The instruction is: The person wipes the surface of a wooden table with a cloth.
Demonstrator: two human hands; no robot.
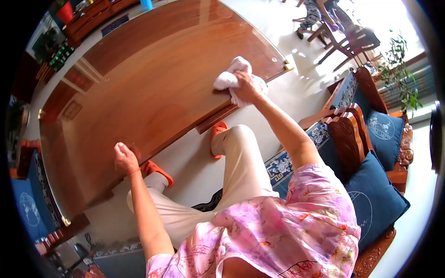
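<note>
A glossy brown wooden table [153,88] with brass-coloured corner pieces fills the middle of the view. At its right end, near the front edge, my right hand [248,88] grips a bunched white cloth [227,80] that lies against the tabletop and hangs partly over the edge. My left hand [126,158] is above the table's near edge on the left, its fingers curled into a loose fist with nothing visible in it. A red band circles the left wrist.
Carved wooden seats with blue cushions [375,199] stand close on the right, and another blue seat [30,199] on the left. My feet wear orange slippers [160,173] beside the table. Farther back are a wooden chair [347,44], a seated person [315,18] and a leafy plant [401,74].
</note>
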